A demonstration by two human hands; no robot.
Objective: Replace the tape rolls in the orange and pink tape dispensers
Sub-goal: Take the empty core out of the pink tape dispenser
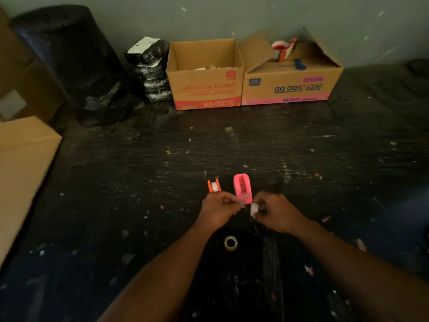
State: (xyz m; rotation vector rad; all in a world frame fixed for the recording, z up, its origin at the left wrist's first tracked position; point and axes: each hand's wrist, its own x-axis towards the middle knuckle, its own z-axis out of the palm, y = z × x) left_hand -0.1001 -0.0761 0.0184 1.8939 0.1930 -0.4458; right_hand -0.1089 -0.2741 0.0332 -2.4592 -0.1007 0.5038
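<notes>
The pink tape dispenser [242, 187] stands on the dark floor with its roll bay empty. Left of it stands the orange tape dispenser [214, 185] with a white roll inside. My right hand [275, 212] grips a white tape roll [254, 209] just in front of the pink dispenser. My left hand [219, 208] pinches the loose tape end [241, 203], drawn out from that roll toward the left. A clear tape roll [230, 243] lies flat on the floor between my forearms.
Two open cardboard boxes [205, 75] [290, 73] stand against the far wall. Black wrapped bundles [151, 70] and a large black bag [69, 61] sit to their left. A tan carton [21, 173] borders the left side. Paper scraps litter the floor.
</notes>
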